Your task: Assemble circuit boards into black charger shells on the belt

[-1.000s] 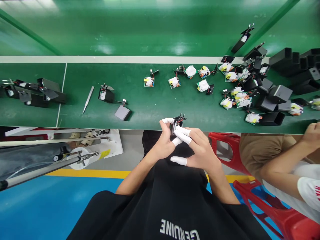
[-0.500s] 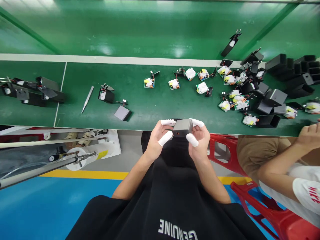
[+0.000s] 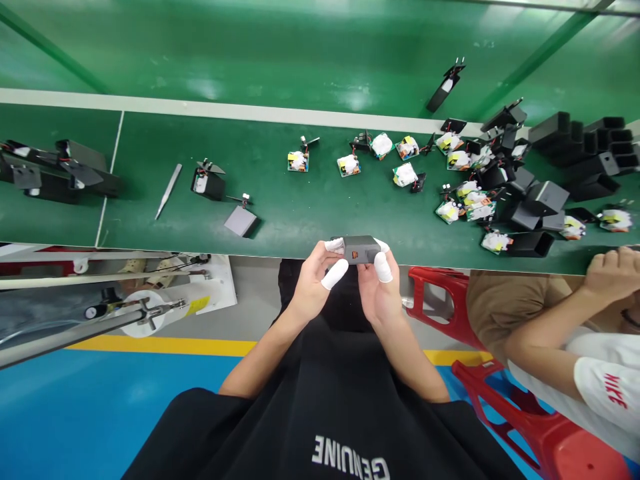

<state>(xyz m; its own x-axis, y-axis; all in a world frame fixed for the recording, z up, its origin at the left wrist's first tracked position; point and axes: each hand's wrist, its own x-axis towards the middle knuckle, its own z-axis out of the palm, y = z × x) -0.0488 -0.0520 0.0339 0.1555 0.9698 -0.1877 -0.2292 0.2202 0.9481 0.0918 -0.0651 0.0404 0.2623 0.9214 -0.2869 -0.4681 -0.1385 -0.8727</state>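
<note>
Between both hands, just over the front edge of the green table (image 3: pixel 270 233), is a dark grey box-shaped charger housing (image 3: pixel 367 251). Its side facing me shows a small orange-lit port opening. My left hand (image 3: pixel 316 275) grips its left end, thumb and finger in white finger cots. Closed on the right end is my right hand (image 3: pixel 379 283), also with white cots on thumb and finger. Farther back lie small circuit boards (image 3: pixel 349 165) with white and yellow parts and wired plug ends. Left of the hands, a grey housing (image 3: pixel 241 221) rests on the table.
A pale flat tool (image 3: pixel 169 191) and a part-assembled housing (image 3: pixel 208 181) lie to the left, with more units (image 3: pixel 55 173) beyond. Black housings (image 3: pixel 590 153) and boards crowd the right. A co-worker's arm (image 3: pixel 555 347) is at the right, near red stools (image 3: pixel 445 300).
The housing has been turned in my fingers, so its port side faces me more fully. My right hand has shifted slightly left and changed its hold.
</note>
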